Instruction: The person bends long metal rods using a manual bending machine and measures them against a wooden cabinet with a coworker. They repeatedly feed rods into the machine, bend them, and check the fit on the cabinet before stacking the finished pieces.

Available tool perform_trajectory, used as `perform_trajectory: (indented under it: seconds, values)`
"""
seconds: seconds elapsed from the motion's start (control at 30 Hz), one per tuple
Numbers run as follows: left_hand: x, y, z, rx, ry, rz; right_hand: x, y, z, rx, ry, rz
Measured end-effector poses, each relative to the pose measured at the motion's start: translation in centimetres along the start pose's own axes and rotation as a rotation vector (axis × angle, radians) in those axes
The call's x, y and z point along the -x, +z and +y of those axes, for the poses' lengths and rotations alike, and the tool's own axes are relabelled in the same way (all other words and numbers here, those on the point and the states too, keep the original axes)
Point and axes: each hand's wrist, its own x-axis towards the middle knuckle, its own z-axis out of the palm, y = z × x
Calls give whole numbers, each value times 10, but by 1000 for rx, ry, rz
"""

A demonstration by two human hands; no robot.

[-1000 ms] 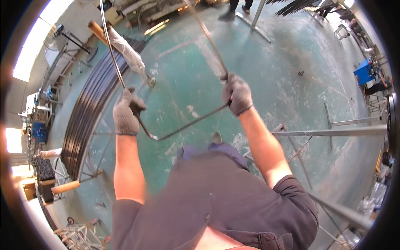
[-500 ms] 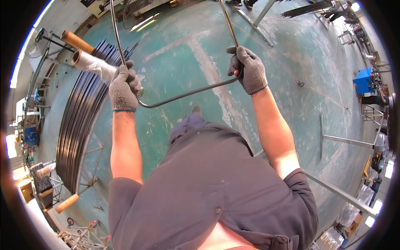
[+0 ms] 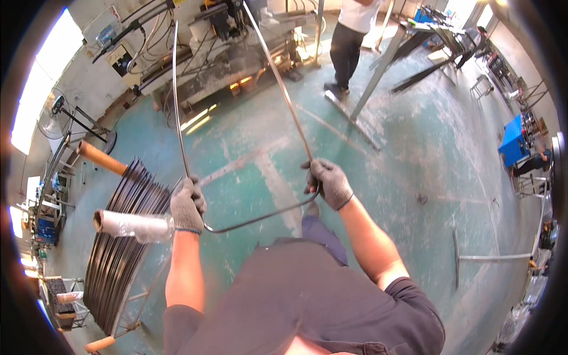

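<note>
A U-shaped bent metal tube stretches out in front of me, its two long legs pointing away and its crossbar nearest my body. My left hand, in a grey knit glove, is closed round the left leg just above the bend. Round the right leg, close to the other bend, my gloved right hand is closed too. The far ends of both legs are free and reach up in front of the machine.
Ahead stands a machine bench with hoses and cables. Many dark rods lie on a rack at left, beside a film-wrapped roll. A person stands beyond an upright metal post. A blue box is far right.
The view has tilted up, bringing the machine and the standing person's legs and torso into sight. My hands and the tube sit lower in the picture; both grips are kept.
</note>
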Motion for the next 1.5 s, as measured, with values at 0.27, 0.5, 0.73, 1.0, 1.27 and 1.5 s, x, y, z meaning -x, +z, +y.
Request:
perform_trajectory:
  seconds: [0.27,0.5,0.73,1.0,1.27,1.5]
  values:
    - [-75,124,-41,2,-277,153,-110,-99,-51,-22,177,114]
    - [-181,206,-59,49,-473,120,-227,-157,-89,-52,340,253]
    - [-330,289,-105,86,-564,31,-368,-225,-116,29,388,320]
    - [-461,396,-107,-7,-694,-31,-533,-283,-172,362,464,415]
    - [-573,445,-35,266,-880,72,-738,-203,-328,1299,22,-38]
    - [-621,513,1,424,-763,299,-929,-77,-430,1253,-364,-399]
